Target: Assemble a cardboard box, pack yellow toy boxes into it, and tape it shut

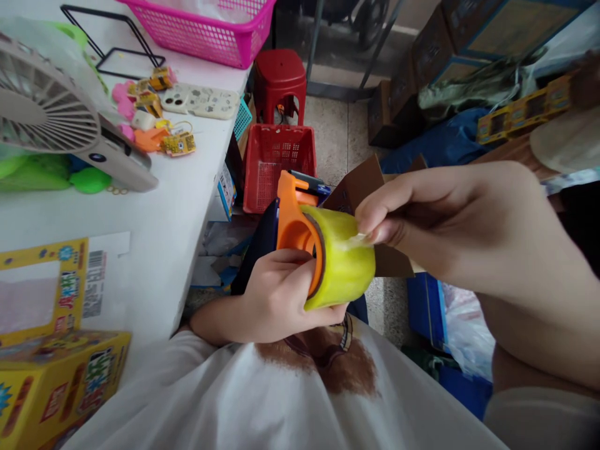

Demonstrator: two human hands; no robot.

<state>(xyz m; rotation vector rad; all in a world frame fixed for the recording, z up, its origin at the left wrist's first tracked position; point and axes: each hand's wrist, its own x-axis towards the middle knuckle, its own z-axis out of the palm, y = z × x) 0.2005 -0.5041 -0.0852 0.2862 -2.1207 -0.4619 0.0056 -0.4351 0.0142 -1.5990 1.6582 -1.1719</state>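
Observation:
An orange tape dispenser (291,219) with a dark blade end carries a wide yellow roll of tape (344,269) in front of my shirt. My left hand (281,297) is wrapped round the dispenser and the underside of the roll, its fingers partly hidden behind them. From the right, my right hand (435,219) pinches a small whitish, crumpled bit of tape (357,241) between thumb and forefinger at the roll's surface.
A white table (164,215) on the left holds a fan (70,115), a phone (201,101), small trinkets, yellow boxes (60,381) and a pink basket (206,34). Ahead on the floor are a red stool (281,72) and red crate (281,150). Cardboard boxes (434,47) stand at right.

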